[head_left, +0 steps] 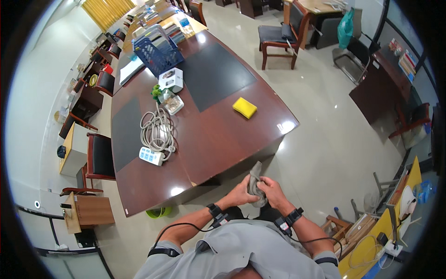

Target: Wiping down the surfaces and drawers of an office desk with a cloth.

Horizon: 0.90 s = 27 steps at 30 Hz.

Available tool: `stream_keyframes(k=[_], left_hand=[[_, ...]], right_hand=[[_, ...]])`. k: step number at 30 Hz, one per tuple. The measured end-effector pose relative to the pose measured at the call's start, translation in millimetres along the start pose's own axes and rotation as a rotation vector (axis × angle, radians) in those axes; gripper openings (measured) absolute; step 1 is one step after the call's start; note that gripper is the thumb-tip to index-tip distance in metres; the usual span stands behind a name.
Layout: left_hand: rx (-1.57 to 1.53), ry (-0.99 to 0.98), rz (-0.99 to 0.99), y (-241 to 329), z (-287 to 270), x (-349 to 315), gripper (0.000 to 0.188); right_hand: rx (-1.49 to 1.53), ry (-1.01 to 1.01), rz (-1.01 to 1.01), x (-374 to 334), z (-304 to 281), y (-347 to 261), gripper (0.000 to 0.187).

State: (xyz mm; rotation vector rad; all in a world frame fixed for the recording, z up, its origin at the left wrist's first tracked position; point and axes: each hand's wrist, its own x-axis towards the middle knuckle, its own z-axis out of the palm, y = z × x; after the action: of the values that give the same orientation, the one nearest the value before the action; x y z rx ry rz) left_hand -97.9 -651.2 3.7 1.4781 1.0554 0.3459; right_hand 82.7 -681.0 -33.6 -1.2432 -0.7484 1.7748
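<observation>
Just off the table's near edge, in front of my body, a bunched grey cloth [255, 185] is held between both hands. My left hand [239, 193] is closed round its left side. On the other side my right hand [274, 193] grips it with curled fingers. One twisted end of the cloth sticks up above the hands. The nearest thing on the dark red wooden table [218, 149] is a yellow sponge-like block [245, 108], apart from both hands.
A coiled grey cable [157, 130] with a white power strip [151, 156] lies on the table's left half. Behind it are a clear container [173, 105], a small green plant [156, 92], a white box [171, 80] and a blue basket [158, 53]. A chair [100, 156] stands left.
</observation>
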Motion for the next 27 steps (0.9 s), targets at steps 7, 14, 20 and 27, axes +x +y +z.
stream_keyframes(k=[7, 14, 20, 27], left_hand=[[-0.244, -0.202, 0.019, -49.5, -63.0, -20.9, 0.066], [-0.283, -0.374, -0.026, -71.5, -124.1, -49.1, 0.067], [-0.394, -0.38, -0.027, -58.0, -139.8, -45.5, 0.062], [-0.469, -0.335, -0.105, -65.9, -125.9, -54.6, 0.059]], right_hand=[[-0.466, -0.029, -0.044, -11.3, 62.1, -6.9, 0.05], [-0.997, 0.234, -0.424, -1.7, 122.5, -26.7, 0.062], [-0.359, 0.037, -0.146, 12.7, 138.2, 6.8, 0.06], [-0.178, -0.015, -0.143, -7.2, 131.0, 41.1, 0.084]])
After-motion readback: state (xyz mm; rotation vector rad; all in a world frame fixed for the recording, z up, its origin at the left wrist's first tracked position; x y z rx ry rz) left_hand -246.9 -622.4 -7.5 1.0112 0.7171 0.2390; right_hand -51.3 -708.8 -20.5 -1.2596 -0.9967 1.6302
